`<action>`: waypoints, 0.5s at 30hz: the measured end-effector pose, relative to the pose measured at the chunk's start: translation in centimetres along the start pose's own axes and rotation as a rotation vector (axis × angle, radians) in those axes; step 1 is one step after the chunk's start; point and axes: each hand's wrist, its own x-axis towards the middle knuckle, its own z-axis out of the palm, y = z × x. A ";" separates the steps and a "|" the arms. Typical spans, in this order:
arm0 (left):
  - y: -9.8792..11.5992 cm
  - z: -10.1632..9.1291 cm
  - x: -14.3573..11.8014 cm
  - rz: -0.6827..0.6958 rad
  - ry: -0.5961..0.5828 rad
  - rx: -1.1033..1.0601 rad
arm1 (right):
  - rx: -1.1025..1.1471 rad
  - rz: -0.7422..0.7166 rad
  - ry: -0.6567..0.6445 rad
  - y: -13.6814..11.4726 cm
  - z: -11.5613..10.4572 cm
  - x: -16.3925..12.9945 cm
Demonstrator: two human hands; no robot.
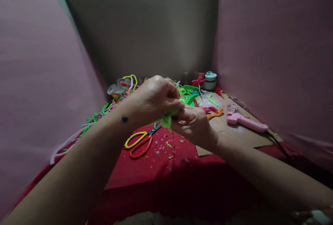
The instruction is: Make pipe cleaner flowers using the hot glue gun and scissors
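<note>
Near the scissors point(150, 133), a green piece point(166, 120) is pinched by left hand point(159, 92) and right hand point(194, 125), seemingly so it is kept steady.

One camera sits on the person's head, above and behind where the left hand point(161, 92) and right hand point(194, 125) grip. It looks forward and down, with the grip close by. The grey wall point(145, 34) is farther off, past the grip.

Pink glue gun point(247, 122) on brown cardboard point(234, 137), scissors point(150, 133) on red cloth point(127, 174), pale blue jar point(210, 80) near grey wall point(145, 30).
</note>
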 end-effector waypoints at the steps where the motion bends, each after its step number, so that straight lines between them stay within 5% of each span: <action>1: 0.3 -0.3 -0.3 0.088 -0.060 0.160 | -0.004 0.007 0.005 0.1 0.0 0.1; 4: 1.0 -1.7 -2.0 0.335 0.069 0.463 | 0.012 0.091 0.035 0.4 0.0 0.3; 8: 0.0 -2.8 -4.7 0.494 0.019 0.605 | 0.065 0.177 0.066 0.6 0.2 0.4; 12: -2.3 -0.9 -6.1 0.581 0.159 0.902 | 0.005 0.167 0.116 0.4 0.6 0.3; 15: -3.2 0.9 -6.6 0.599 0.219 0.933 | 0.003 0.152 0.131 0.4 1.1 0.1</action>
